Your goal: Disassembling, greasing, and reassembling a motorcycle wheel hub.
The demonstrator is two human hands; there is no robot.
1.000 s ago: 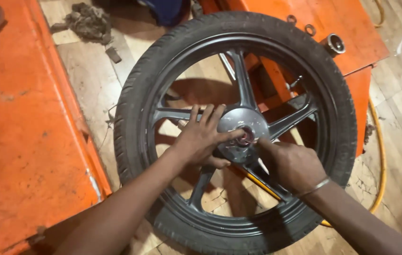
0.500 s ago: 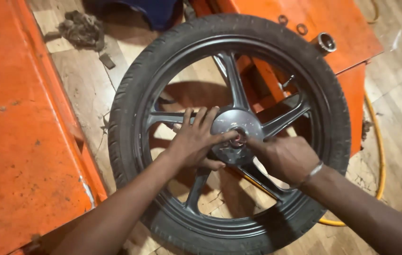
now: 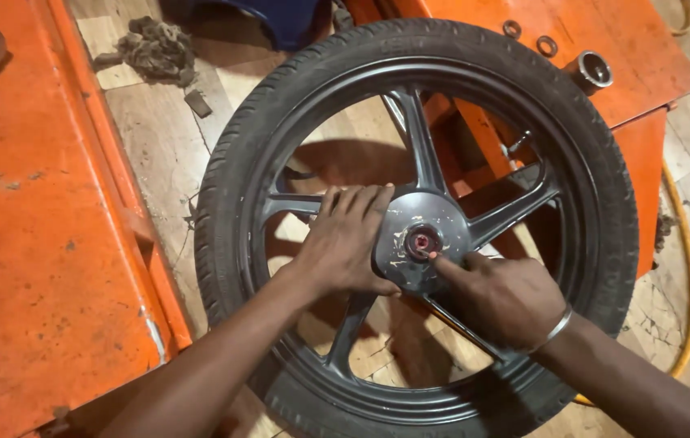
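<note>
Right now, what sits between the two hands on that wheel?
In the head view, the round hub with its red centre lies between the left hand and right hand.

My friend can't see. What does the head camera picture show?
Two bare hands work at the grey metal hub of a black spoked motorcycle wheel: the left hand lies flat beside it, the right hand fingers its red centre. Orange metal platforms flank the wheel.

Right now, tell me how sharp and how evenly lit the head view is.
Head view: warm light; the wheel hub, left hand and right hand are sharp, no motion blur; a dark shadow lies on the floor behind the spokes; top corners dim.
</note>
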